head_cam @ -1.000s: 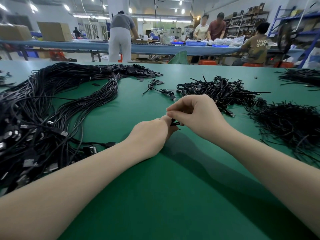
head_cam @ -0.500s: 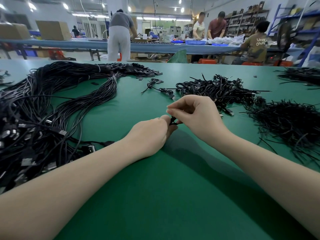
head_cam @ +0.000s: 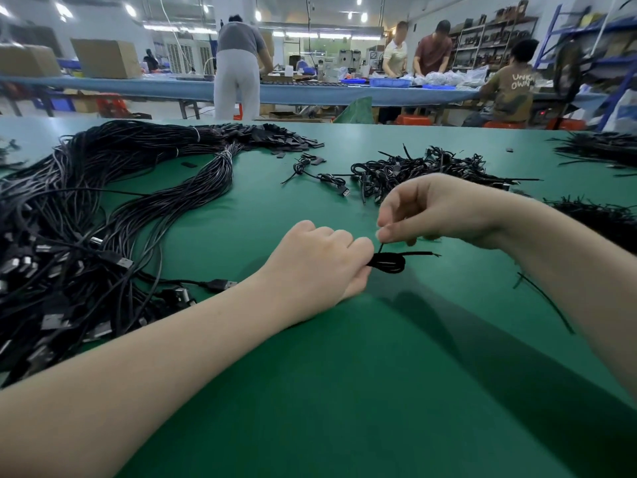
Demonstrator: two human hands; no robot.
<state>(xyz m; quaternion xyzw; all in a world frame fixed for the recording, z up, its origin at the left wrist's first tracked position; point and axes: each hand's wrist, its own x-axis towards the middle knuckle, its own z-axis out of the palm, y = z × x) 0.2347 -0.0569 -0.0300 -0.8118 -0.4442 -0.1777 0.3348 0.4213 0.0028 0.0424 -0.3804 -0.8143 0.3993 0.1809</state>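
My left hand (head_cam: 319,263) rests on the green table (head_cam: 344,391) with its fingers curled round one end of a small coiled black cable (head_cam: 387,263). The coil sticks out to the right of that fist, just above the table. My right hand (head_cam: 437,210) hovers above and to the right, thumb and forefinger pinching a thin black twist tie (head_cam: 380,248) that runs down to the coil. A second end of the tie (head_cam: 422,254) points right from the coil.
A big bundle of long black USB cables (head_cam: 86,219) fills the left of the table. A heap of coiled cables (head_cam: 424,170) lies behind my hands. Loose black ties (head_cam: 606,219) are piled at the right, one stray tie (head_cam: 544,301) nearer. Several people work at a far bench.
My right hand has lifted up and to the right, away from my left hand, drawing the tie out. The coiled cable between them now shows.
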